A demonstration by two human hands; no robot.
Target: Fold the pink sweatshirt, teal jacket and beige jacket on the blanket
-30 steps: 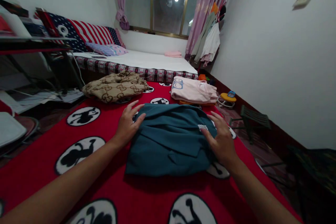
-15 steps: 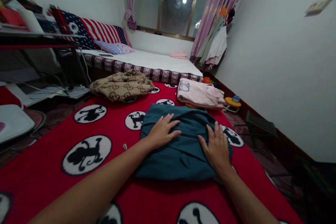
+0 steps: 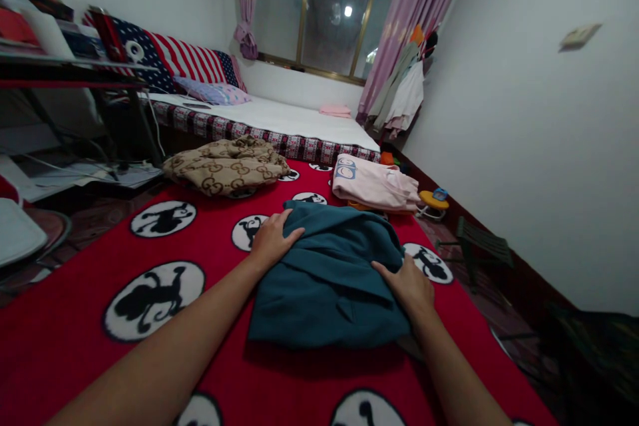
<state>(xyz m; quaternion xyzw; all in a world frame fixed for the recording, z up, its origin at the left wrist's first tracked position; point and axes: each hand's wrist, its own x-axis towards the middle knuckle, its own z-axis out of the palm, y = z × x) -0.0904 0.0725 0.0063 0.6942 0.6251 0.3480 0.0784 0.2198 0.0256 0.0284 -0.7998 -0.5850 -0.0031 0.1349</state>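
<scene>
A folded teal garment [image 3: 324, 279] lies in front of me on a red blanket [image 3: 224, 359] with monkey prints in white circles. My left hand [image 3: 272, 241] grips its left edge, thumb over the top and the other fingers partly out of sight along the side. On the opposite edge my right hand [image 3: 408, 285] holds the cloth, its thumb on top and its fingers hidden around the side. Between the hands the fabric is creased and bulges slightly upward.
Beyond the garment are a folded pink garment [image 3: 374, 183] and a bunched brown patterned cloth [image 3: 227, 166]. A bed [image 3: 279, 116] stands below the window. A cluttered desk [image 3: 74, 73] is at left; a small folding stool [image 3: 482, 239] stands by the right wall.
Both hands have slid outward from lying flat on the teal garment and now grip its two side edges. The cloth's middle has bunched up somewhat. The view has shifted slightly.
</scene>
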